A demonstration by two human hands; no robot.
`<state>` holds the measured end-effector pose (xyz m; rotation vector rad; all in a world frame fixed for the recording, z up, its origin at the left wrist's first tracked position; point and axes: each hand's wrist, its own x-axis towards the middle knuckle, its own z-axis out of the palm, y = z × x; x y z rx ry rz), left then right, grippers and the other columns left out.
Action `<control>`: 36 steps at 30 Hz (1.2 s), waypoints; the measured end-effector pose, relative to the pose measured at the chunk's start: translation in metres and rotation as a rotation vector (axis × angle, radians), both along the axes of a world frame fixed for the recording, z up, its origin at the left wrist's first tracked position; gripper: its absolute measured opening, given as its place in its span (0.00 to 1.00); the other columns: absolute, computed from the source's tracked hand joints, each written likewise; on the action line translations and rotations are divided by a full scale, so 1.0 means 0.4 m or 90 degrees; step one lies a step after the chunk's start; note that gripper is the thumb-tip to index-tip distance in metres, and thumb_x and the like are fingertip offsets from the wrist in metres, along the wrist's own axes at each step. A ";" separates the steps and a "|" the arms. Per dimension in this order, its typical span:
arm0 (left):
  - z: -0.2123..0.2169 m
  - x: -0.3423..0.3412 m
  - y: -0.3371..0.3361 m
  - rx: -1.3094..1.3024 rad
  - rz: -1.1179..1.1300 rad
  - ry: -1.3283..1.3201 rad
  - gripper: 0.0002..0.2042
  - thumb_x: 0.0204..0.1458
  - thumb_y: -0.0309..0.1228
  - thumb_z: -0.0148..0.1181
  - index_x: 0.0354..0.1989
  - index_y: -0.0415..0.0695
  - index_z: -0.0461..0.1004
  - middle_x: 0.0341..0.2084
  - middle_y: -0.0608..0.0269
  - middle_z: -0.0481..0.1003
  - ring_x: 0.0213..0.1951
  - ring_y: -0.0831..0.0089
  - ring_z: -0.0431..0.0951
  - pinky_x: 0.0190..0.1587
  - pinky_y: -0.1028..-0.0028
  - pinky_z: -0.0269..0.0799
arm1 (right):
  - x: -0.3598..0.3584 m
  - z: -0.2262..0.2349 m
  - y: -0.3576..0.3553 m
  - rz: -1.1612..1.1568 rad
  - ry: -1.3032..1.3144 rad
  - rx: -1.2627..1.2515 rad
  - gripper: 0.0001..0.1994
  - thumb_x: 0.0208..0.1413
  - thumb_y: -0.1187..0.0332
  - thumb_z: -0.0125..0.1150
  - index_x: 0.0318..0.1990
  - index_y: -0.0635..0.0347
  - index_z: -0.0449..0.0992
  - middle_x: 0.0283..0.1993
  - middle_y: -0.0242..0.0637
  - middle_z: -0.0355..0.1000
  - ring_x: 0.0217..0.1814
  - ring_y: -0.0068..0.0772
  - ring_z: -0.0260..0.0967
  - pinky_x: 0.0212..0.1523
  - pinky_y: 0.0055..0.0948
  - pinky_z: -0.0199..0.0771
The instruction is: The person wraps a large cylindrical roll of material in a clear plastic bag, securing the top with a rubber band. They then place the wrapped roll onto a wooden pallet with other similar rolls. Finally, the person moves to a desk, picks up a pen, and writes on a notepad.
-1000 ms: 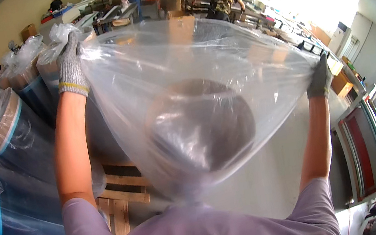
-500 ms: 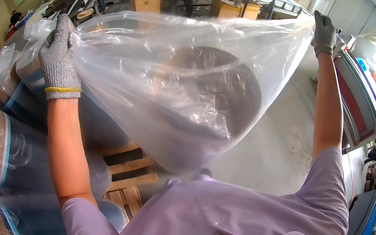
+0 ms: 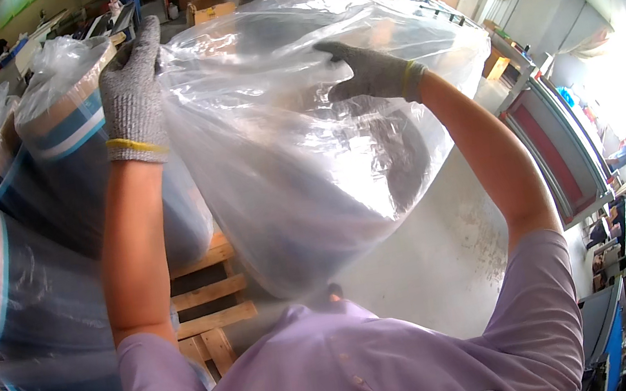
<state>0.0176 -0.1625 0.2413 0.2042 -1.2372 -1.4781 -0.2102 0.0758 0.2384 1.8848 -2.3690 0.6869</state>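
Note:
A large clear plastic bag (image 3: 271,194) hangs spread out in front of me, wide at its top and narrowing toward my chest. My left hand (image 3: 134,93), in a grey knit glove with a yellow cuff band, is closed on the bag's upper left edge. Over the bag's upper middle, my right hand (image 3: 374,73) in a matching glove has its thumb and fingers apart, against or just above the film. A dark rounded shape shows dimly through the plastic; I cannot tell what it is.
Several big plastic-wrapped cylinders (image 3: 61,126) with blue and brown bands stand close on my left, beside a wooden pallet (image 3: 210,295). A grey frame with a red panel (image 3: 549,147) is at the right. Cardboard boxes (image 3: 212,12) and long benches lie farther back. People appear in the distance.
My right hand has let go of the bag's right corner and moved left over its middle, fingers opening. My left hand has shifted slightly right, still holding the edge. The bag has become less stretched.

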 end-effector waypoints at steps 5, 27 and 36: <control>-0.002 0.032 -0.028 -0.006 0.013 -0.072 0.15 0.53 0.43 0.68 0.27 0.44 0.79 0.19 0.75 0.70 0.22 0.86 0.64 0.26 0.81 0.58 | 0.185 0.088 -0.064 0.132 -0.179 0.245 0.28 0.46 0.53 0.74 0.51 0.60 0.78 0.42 0.41 0.79 0.42 0.32 0.74 0.49 0.30 0.72; -0.001 0.067 -0.057 -0.286 -0.104 -0.079 0.16 0.56 0.43 0.65 0.31 0.41 0.74 0.25 0.71 0.69 0.26 0.84 0.62 0.31 0.81 0.63 | 0.219 -0.024 -0.120 -0.018 0.287 -0.039 0.05 0.49 0.72 0.57 0.30 0.56 0.80 0.37 0.39 0.74 0.43 0.46 0.71 0.50 0.44 0.69; -0.407 -0.046 -0.149 -1.027 0.178 -0.061 0.12 0.56 0.32 0.59 0.48 0.43 0.75 0.38 0.61 0.76 0.39 0.64 0.77 0.50 0.62 0.73 | 0.313 0.031 -0.133 0.108 0.404 -0.314 0.06 0.41 0.77 0.60 0.27 0.53 0.78 0.30 0.34 0.74 0.35 0.40 0.70 0.41 0.38 0.69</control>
